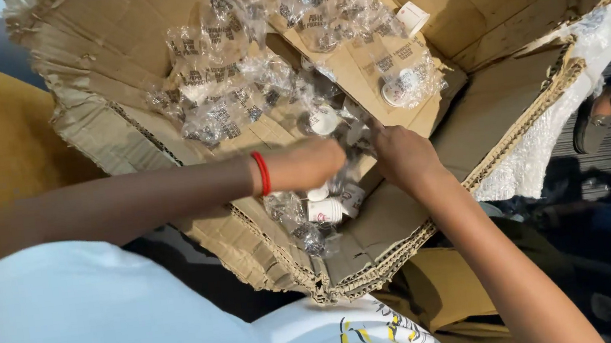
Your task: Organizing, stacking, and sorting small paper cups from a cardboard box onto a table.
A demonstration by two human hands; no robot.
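Left hand [312, 161] and right hand [402, 154] meet over the middle of the flattened cardboard box [497, 107], both pinched on the same clear plastic bag [356, 133]. We read both as closed on it, left fingers curled in from one side, right fingers gripping the other; the exact fingertip contact is hidden by crinkled film.

The bag is small, transparent, with dark print, badly creased. We can't tell what's inside it.

Pose: left forearm comes in from the left almost level, with a red wristband [262, 172] at the wrist. Right forearm rises from the lower right at a steep diagonal. Hands sit close together, knuckles facing the camera.

Container: the box is torn open, its flaps splayed out, corrugated edges ragged. Lying on it:
- a loose pile of empty-looking clear printed bags [223, 89] spread across the upper left and top centre
- a small white round part still bagged [397, 90] to the upper right of the hands
- a white round part [323, 121] just above the hands
- a small white carton [412, 17] near the top
- a small white bottle-like piece [325, 210] just below the hands, partly wrapped in film

Sheet of bubble wrap [547, 140] hangs off the box's right edge. Another person's shoe [591, 123] is beyond it at far right.
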